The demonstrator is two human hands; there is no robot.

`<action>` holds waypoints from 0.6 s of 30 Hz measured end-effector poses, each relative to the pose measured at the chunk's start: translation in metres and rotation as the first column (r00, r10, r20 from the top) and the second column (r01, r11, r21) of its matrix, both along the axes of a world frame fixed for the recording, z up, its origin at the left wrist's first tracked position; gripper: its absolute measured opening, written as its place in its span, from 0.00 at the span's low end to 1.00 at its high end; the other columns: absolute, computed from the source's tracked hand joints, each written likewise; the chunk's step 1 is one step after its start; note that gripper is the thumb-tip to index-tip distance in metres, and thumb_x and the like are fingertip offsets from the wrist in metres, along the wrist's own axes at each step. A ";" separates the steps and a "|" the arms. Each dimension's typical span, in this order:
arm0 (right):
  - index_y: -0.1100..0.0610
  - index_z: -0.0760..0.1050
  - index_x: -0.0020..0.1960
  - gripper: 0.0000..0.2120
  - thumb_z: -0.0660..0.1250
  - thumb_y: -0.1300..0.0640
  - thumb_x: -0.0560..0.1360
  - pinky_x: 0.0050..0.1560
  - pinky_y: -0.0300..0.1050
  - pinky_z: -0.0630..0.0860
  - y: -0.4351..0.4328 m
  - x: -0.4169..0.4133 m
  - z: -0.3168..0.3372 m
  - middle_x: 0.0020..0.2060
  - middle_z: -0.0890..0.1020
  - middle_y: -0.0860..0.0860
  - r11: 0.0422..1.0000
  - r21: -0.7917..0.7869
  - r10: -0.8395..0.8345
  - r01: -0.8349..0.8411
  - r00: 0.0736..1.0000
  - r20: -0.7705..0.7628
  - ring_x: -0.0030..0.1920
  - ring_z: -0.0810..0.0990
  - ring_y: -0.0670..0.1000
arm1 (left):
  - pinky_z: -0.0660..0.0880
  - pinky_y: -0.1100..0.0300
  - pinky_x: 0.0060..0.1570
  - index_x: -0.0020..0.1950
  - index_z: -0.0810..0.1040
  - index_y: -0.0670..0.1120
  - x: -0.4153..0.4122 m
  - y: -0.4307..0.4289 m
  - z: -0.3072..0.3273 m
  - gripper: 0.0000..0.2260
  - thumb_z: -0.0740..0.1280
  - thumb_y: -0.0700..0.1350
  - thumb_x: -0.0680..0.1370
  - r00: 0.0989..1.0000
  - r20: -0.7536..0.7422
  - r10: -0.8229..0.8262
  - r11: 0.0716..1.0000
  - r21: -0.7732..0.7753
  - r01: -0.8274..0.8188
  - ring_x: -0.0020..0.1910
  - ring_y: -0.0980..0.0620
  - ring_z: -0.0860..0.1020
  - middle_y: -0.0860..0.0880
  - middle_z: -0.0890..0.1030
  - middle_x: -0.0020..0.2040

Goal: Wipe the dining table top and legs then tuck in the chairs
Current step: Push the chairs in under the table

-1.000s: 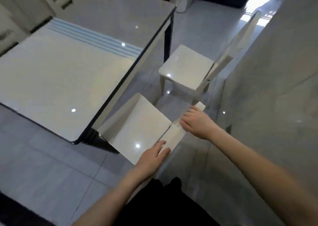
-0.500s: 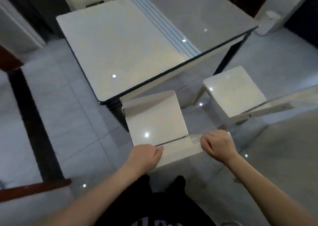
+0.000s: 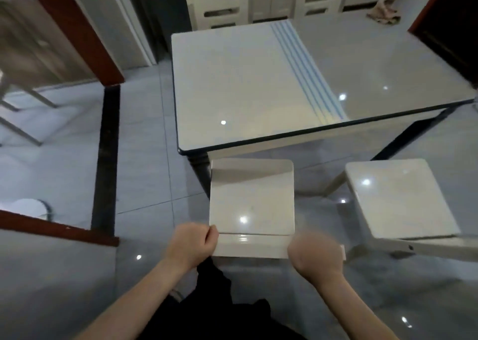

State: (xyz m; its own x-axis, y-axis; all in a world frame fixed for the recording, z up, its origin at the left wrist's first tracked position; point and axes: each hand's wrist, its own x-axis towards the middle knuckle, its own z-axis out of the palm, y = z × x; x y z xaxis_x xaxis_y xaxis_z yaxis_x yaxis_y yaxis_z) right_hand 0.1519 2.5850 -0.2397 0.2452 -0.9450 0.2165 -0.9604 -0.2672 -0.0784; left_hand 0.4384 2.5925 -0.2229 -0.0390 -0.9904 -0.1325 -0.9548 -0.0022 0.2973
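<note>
Chairs going in; the wiping looks done.
The counter (image 3: 258, 81) gleams, cloth (image 3: 382, 14) at its far right corner; near chair (image 3: 252, 197) meets its near edge, second chair (image 3: 398, 197) stands out. Gripping the near chair's backrest: left hand (image 3: 192, 241) and blurred right hand (image 3: 315, 251).

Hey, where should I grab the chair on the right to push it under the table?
Grip the top rail of the right chair's backrest, wide apart, coming from behind it, the side away from the table. The rail is a long flat bar nearest you, and the seat points roughly toward the table, so a push there should likely slide it in.
</note>
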 end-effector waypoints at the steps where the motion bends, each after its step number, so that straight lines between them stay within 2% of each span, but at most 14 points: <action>1: 0.56 0.74 0.25 0.19 0.56 0.50 0.71 0.25 0.39 0.61 -0.006 -0.001 0.000 0.22 0.74 0.52 1.000 -0.003 0.006 -0.006 1.000 -0.002 0.21 0.72 0.54 | 0.62 0.55 0.29 0.30 0.73 0.40 -0.002 -0.004 0.001 0.28 0.44 0.58 0.71 1.000 0.000 0.016 1.000 -0.002 -0.016 0.31 0.41 0.78 0.42 0.79 0.29; 3: 0.56 0.73 0.25 0.19 0.56 0.51 0.71 0.24 0.39 0.61 -0.020 -0.005 0.001 0.21 0.74 0.52 1.000 -0.018 0.022 -0.022 1.000 -0.006 0.21 0.72 0.54 | 0.60 0.56 0.27 0.28 0.68 0.42 -0.006 -0.013 0.001 0.25 0.44 0.58 0.72 0.999 0.004 0.047 0.999 0.007 -0.048 0.30 0.42 0.77 0.44 0.77 0.28; 7: 0.57 0.72 0.25 0.19 0.56 0.51 0.71 0.24 0.39 0.62 -0.056 -0.017 0.005 0.21 0.73 0.52 0.999 -0.006 0.051 -0.051 0.999 0.017 0.21 0.71 0.55 | 0.62 0.57 0.29 0.26 0.61 0.44 -0.019 -0.037 0.000 0.23 0.43 0.58 0.72 0.998 0.007 0.068 0.997 0.028 -0.068 0.26 0.45 0.72 0.46 0.72 0.24; 10: 0.57 0.72 0.25 0.19 0.56 0.51 0.71 0.23 0.41 0.64 -0.090 -0.024 0.004 0.21 0.73 0.52 0.998 0.010 0.068 -0.069 0.998 0.017 0.22 0.72 0.56 | 0.61 0.57 0.28 0.24 0.59 0.44 -0.029 -0.062 0.002 0.22 0.49 0.55 0.74 0.994 0.006 0.106 0.994 0.035 -0.106 0.26 0.44 0.70 0.47 0.70 0.23; 13: 0.57 0.72 0.25 0.19 0.55 0.50 0.71 0.24 0.41 0.65 -0.128 -0.027 0.005 0.22 0.74 0.52 0.997 0.022 0.079 -0.079 0.997 0.001 0.23 0.73 0.56 | 0.60 0.57 0.28 0.25 0.63 0.43 -0.035 -0.091 0.006 0.21 0.56 0.48 0.77 0.990 -0.013 0.143 0.989 0.024 -0.143 0.26 0.45 0.70 0.48 0.68 0.23; 18: 0.57 0.73 0.23 0.21 0.54 0.49 0.70 0.23 0.40 0.65 -0.186 -0.028 0.007 0.21 0.75 0.52 0.995 0.043 0.096 -0.095 0.995 -0.012 0.22 0.74 0.56 | 0.71 0.55 0.29 0.27 0.69 0.39 -0.039 -0.137 0.007 0.21 0.55 0.49 0.76 0.983 -0.018 0.185 0.982 0.044 -0.184 0.27 0.44 0.75 0.45 0.74 0.24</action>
State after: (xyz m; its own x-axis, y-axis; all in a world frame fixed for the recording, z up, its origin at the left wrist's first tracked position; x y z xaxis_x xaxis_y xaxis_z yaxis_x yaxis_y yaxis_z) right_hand 0.1234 2.3987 -0.2332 0.3373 -0.9255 0.1723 -0.9319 -0.3542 -0.0782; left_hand 0.3994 2.4557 -0.2159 0.1404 -0.9744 -0.1756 -0.9301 -0.1906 0.3141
